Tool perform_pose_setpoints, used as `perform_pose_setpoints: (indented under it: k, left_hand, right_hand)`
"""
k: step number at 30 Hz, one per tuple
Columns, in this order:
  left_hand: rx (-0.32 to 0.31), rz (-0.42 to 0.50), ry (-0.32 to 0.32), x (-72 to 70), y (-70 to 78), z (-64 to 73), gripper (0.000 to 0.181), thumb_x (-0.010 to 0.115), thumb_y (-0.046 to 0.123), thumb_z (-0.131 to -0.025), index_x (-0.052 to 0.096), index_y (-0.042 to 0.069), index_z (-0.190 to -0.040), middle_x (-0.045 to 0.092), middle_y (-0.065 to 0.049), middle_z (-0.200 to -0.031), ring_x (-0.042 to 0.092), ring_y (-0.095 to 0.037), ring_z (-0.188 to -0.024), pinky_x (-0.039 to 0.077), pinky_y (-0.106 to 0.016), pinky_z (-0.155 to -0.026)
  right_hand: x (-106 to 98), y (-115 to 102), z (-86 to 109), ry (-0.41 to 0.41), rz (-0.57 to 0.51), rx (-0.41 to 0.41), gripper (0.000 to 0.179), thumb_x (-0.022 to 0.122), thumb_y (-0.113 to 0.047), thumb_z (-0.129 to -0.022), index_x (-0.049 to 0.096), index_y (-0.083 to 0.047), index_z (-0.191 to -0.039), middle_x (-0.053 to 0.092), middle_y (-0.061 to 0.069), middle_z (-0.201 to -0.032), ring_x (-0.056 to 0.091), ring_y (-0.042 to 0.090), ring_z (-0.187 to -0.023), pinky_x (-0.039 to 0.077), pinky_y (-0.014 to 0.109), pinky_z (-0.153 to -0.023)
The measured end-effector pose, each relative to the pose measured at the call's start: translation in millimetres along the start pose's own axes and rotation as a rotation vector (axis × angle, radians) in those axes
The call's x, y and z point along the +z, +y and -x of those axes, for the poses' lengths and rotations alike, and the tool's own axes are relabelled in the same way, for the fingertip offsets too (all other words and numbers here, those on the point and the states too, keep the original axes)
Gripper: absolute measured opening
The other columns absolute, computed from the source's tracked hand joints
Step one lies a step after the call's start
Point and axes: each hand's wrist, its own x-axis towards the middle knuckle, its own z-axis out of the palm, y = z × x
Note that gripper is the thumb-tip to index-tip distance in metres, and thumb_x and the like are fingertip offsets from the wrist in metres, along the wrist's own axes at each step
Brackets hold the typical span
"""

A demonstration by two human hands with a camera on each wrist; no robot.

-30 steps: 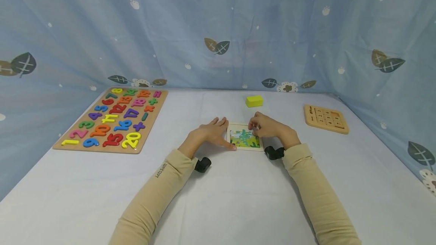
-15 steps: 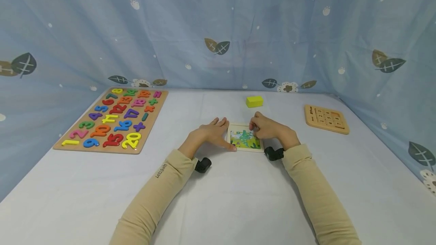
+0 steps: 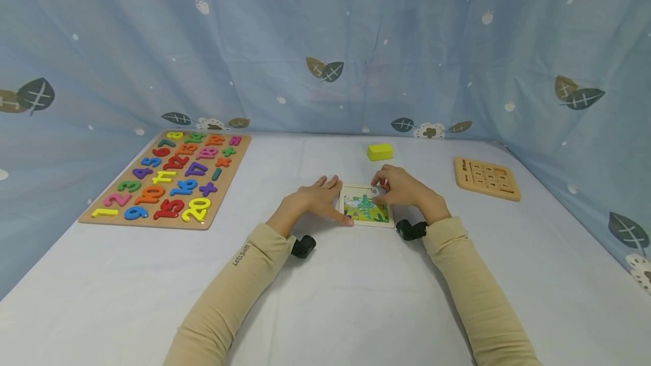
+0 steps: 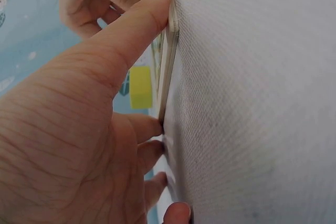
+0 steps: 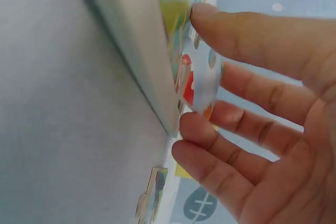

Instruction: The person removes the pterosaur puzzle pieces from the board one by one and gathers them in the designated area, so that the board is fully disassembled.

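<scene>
A small wooden jigsaw puzzle (image 3: 363, 210) with a green dinosaur picture lies in a pale frame at the table's middle. My left hand (image 3: 320, 199) rests along its left side with fingers spread, the thumb (image 4: 152, 11) on the frame's near corner. Over the upper right of the picture, my right hand (image 3: 399, 185) pinches a jigsaw piece (image 5: 202, 72), pale grey with some red, between thumb and fingers. The piece stands tilted, close against the picture. One loose jigsaw piece (image 5: 152, 195) lies beyond the frame in the right wrist view; in the head view it is hidden.
A yellow block (image 3: 380, 152) stands behind the puzzle. At the left lies a wooden board (image 3: 152, 223) with colourful numbers and signs; at the right, a small wooden number board (image 3: 470, 182). A blue leaf-print curtain (image 3: 325, 27) hangs behind the white table.
The right hand's fingers have shifted slightly and tipped up the grey jigsaw piece, which now shows between them. The left hand and the puzzle frame stay where they were.
</scene>
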Motion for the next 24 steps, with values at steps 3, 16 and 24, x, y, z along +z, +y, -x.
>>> perform_pose_setpoints:
  k: [3, 16, 24]
  left_hand:
    - [0.003, 0.0, 0.002, -0.4, 0.7, 0.4, 0.11, 0.059, 0.07, -0.08, 0.002, 0.015, -0.156, -0.004, -0.002, -0.163, -0.005, -0.027, -0.151, 0.016, -0.059, -0.116]
    - [-0.001, 0.007, -0.011, -1.8, 2.0, 2.8, 0.109, 0.059, 0.07, -0.081, 0.002, 0.016, -0.156, -0.005, -0.001, -0.163, -0.006, -0.027, -0.151, 0.015, -0.059, -0.117]
    - [0.011, 0.025, -0.011, -1.9, 2.3, 3.6, 0.109, 0.06, 0.068, -0.081, 0.002, 0.015, -0.156, -0.005, -0.002, -0.163, -0.007, -0.028, -0.15, 0.013, -0.058, -0.117]
  right_hand:
    - [-1.2, -0.9, 0.2, 0.022, -0.006, 0.018, 0.032, 0.078, -0.02, -0.08, 0.067, -0.001, -0.104, 0.059, 0.01, -0.092, 0.053, 0.021, -0.08, 0.046, 0.033, -0.071]
    - [-10.8, -2.4, 4.6, 0.105, 0.031, 0.011, 0.033, 0.078, -0.016, -0.08, 0.072, 0.0, -0.108, 0.058, 0.008, -0.08, 0.049, 0.018, -0.072, 0.041, 0.028, -0.063]
    - [-23.0, 9.2, 12.6, 0.106, -0.01, 0.052, 0.036, 0.077, -0.015, -0.081, 0.07, 0.004, -0.11, 0.062, 0.011, -0.088, 0.055, 0.02, -0.078, 0.048, 0.033, -0.071]
